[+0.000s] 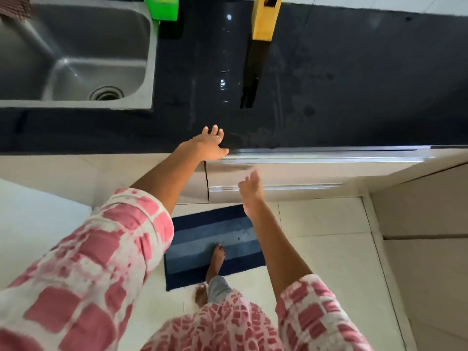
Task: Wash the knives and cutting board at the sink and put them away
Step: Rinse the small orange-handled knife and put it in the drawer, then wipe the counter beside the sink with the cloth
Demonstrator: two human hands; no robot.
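My left hand (pixel 209 144) rests with straight fingers on the front edge of the dark countertop (pixel 354 84), just left of the drawer's top. My right hand (pixel 250 187) hangs in front of the white drawer front (pixel 316 173), fingers relaxed and slightly blurred, holding nothing. The drawer stands slightly out from the cabinet, its metal rim showing. The steel sink (pixel 76 59) at the upper left is bare, with only its drain visible. A yellow block (pixel 264 19) stands at the counter's back. No knives or cutting board show.
A green container (pixel 162 7) stands behind the sink's right corner. A patterned cloth (pixel 14 6) lies at the sink's far left. A blue striped mat (pixel 215 244) covers the tiled floor under my bare foot. A white wall runs along the right.
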